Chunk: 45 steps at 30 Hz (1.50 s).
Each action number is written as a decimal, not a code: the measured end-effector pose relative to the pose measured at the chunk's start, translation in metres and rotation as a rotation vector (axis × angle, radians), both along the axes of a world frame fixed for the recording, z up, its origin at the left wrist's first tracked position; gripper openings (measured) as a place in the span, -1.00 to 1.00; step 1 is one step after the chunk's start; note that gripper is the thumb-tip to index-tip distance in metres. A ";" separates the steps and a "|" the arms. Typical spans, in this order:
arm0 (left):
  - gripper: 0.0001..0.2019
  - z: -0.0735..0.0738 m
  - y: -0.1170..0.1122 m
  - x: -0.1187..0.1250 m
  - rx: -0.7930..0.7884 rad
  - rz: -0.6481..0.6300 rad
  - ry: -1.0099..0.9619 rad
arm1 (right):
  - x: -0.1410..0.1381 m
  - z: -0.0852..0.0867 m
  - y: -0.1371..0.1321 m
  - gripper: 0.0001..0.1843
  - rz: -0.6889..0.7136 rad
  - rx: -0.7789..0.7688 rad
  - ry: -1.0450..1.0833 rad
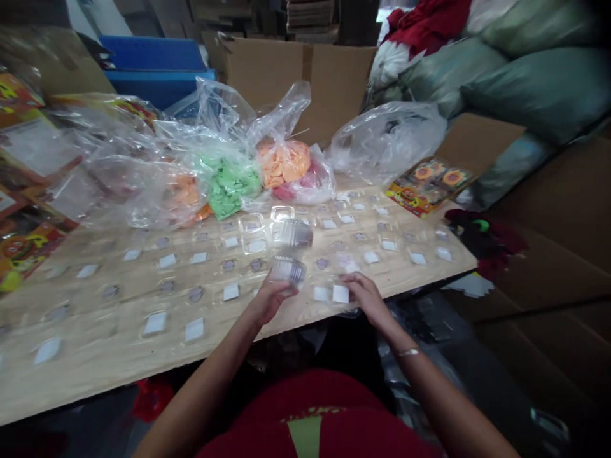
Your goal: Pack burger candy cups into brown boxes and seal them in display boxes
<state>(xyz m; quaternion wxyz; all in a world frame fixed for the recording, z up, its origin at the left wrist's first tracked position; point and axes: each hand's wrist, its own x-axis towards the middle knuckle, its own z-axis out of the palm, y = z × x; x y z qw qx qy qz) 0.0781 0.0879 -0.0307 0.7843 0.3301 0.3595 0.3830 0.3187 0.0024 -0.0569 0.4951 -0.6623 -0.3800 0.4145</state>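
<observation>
My left hand (273, 300) is closed around a blurred stack of clear, ribbed plastic pieces (289, 272) near the table's front edge. Just beyond it sits a similar ribbed stack (292, 233). To the right, my right hand (366, 296) has its fingers curled at the edge of a clear plastic blister with a white square (340, 293) in it; motion blur softens the fingertips. Another white square (321, 293) lies between the hands. Rows of clear blisters, with white squares (231, 291) and grey round pieces (196, 293), cover the wooden table (95, 356).
Clear bags of green pieces (232, 187) and orange pieces (284, 162) stand at the back. A printed package (427, 184) lies at the back right, and more printed packages (28, 248) are piled left. A large cardboard box (300, 83) rises behind the bags.
</observation>
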 end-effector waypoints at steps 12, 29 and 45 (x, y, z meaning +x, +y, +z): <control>-0.58 0.005 0.013 -0.070 -0.058 0.102 0.160 | -0.041 -0.007 0.067 -0.82 0.223 -0.005 -0.040; -0.60 0.015 0.004 -0.032 -0.045 -0.018 0.053 | -0.003 0.028 0.056 -0.40 0.243 -0.238 -0.914; -0.04 0.003 -0.008 0.006 0.323 0.178 0.419 | -0.036 0.054 0.037 -0.61 0.259 0.285 -0.315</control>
